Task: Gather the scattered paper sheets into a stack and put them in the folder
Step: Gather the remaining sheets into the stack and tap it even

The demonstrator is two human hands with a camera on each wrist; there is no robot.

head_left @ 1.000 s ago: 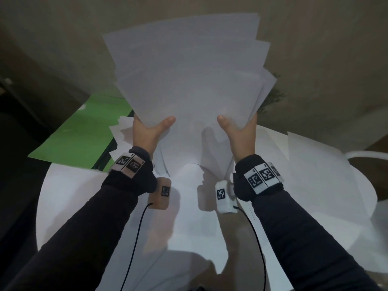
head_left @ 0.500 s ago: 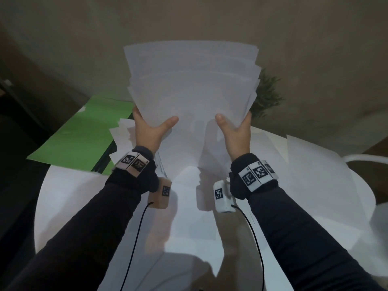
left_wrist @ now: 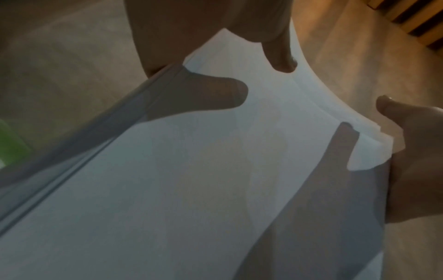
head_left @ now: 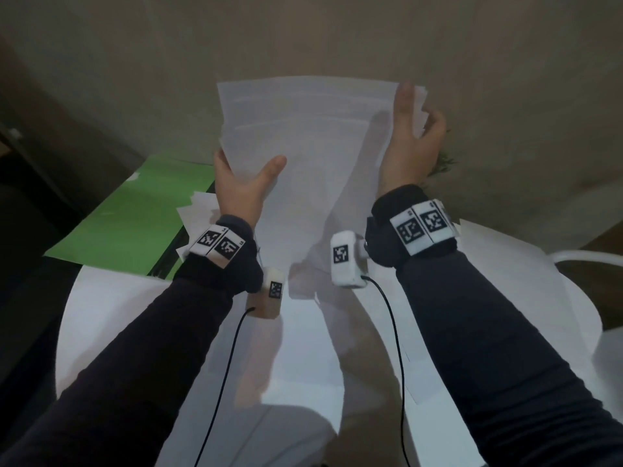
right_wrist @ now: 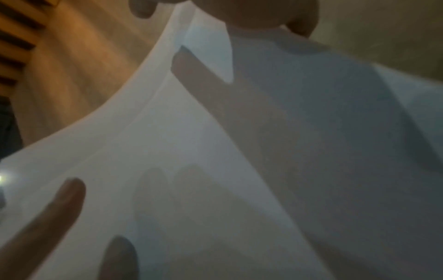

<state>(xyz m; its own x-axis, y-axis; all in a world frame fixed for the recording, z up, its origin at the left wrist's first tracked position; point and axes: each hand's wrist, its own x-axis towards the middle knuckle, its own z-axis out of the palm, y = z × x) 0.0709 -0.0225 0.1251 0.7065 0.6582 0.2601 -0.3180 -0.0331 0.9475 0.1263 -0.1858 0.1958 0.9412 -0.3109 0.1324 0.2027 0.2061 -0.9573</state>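
Note:
I hold a stack of white paper sheets [head_left: 303,136] upright above the round white table [head_left: 101,315]. My left hand [head_left: 242,170] grips its lower left corner, thumb on the front and fingers behind. Higher up, my right hand [head_left: 413,129] holds the right edge, thumb on the front face and fingers curled behind. The left wrist view shows the stack [left_wrist: 191,189] bowed between my left hand [left_wrist: 239,28] and my right hand [left_wrist: 419,151]. The right wrist view is filled by the stack [right_wrist: 191,132]. The green folder [head_left: 135,210] lies open at the table's left.
Loose white sheets [head_left: 199,210] lie by the folder behind my left wrist. More sheets [head_left: 505,281] cover the right and near parts of the table. A white curved chair rail [head_left: 590,256] and a small plant [head_left: 441,163] are at the right.
The fanned sheets have come closer together and the stack sits lower. My right hand has slid from the bottom edge up along the right edge. My left hand keeps its grip.

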